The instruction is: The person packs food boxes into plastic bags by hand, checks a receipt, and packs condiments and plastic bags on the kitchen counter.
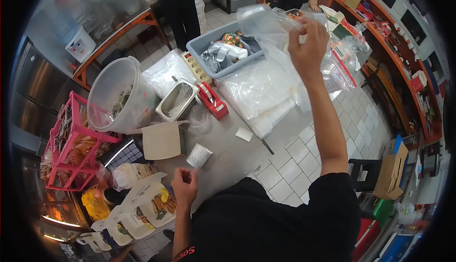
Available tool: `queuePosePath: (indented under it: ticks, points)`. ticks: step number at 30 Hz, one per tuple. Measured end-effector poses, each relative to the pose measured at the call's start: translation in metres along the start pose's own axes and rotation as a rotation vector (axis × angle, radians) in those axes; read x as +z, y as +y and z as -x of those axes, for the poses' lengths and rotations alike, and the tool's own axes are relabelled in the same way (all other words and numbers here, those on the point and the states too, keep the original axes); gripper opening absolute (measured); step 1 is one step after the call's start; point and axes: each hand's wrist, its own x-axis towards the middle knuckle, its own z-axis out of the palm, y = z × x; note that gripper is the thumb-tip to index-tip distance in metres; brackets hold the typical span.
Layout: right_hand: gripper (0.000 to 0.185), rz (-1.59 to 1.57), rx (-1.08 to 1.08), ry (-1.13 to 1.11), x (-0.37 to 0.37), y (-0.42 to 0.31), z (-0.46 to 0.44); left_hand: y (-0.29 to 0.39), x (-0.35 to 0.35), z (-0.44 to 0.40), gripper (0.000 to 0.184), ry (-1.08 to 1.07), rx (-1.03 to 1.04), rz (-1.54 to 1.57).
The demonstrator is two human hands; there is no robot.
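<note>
My right hand (308, 48) is raised over the far right of the table, its fingers pinched on a clear plastic bag (278, 32). The bag hangs above a flat stack of clear plastic bags (256, 91). My left hand (185, 186) is low near the table's front edge, fingers curled together, with nothing visible in them. Just beyond it a white paper roll (199, 156) lies on the table. To its left, open takeaway boxes (161, 210) hold food. A small white paper slip (244, 134) and a rubber band (225, 157) lie to the right of the roll.
A grey-blue bin (221, 70) holds packets. Nearby are a red tape dispenser (212, 101), a metal container (176, 99), a cardboard box (162, 141), a clear tub (116, 96) and a pink rack (71, 143). Two people (179, 13) stand beyond the table. Orange shelves (389, 39) line the right.
</note>
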Motion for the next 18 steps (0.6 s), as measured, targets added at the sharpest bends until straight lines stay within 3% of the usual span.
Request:
queuePosePath:
  ticks: [1, 5, 7, 8, 10, 11, 12, 13, 15, 17, 18]
  points:
    - [0.015, 0.007, -0.049, 0.051, -0.005, -0.013, -0.001, 0.008, -0.001, 0.001, 0.026, -0.002, 0.005, 0.001]
    - [0.01, 0.0, 0.002, -0.285, -0.018, -0.088, 0.04, 0.037, 0.003, 0.001, 0.022, -0.123, 0.157, 0.269]
    - [0.01, -0.159, -0.018, -0.422, -0.028, -0.149, 0.076, 0.073, 0.008, 0.002, 0.025, -0.311, -0.224, 0.973]
    - [0.009, -0.144, -0.021, -0.486, -0.026, -0.178, 0.109, 0.088, 0.011, -0.002, 0.025, -0.317, -0.212, 0.977]
    - [0.013, -0.231, -0.011, -0.768, -0.046, -0.233, 0.152, 0.108, 0.011, -0.01, 0.028, -0.323, -0.523, 1.276]
    - [0.015, -0.309, 0.096, -0.896, -0.055, -0.257, 0.172, 0.088, 0.015, -0.018, 0.028, -0.329, -0.512, 1.285]
    - [0.02, -0.268, 0.001, -0.953, -0.067, -0.273, 0.19, 0.047, 0.026, -0.033, 0.026, -0.42, -0.48, 1.259]
    - [0.023, -0.307, 0.104, -1.019, -0.081, -0.285, 0.191, 0.019, 0.032, -0.039, 0.024, -0.509, -0.449, 1.228]
    - [0.026, -0.339, 0.2, -1.069, -0.102, -0.298, 0.19, 0.007, 0.03, -0.031, 0.023, -0.474, -0.46, 1.202]
    - [0.029, -0.604, 0.547, -1.105, -0.12, -0.305, 0.197, -0.001, 0.031, -0.017, 0.022, -0.311, -0.571, 1.054]
    - [0.033, -0.75, 0.701, -1.043, -0.126, -0.307, 0.203, -0.003, 0.026, -0.011, 0.02, -0.343, -0.513, 1.063]
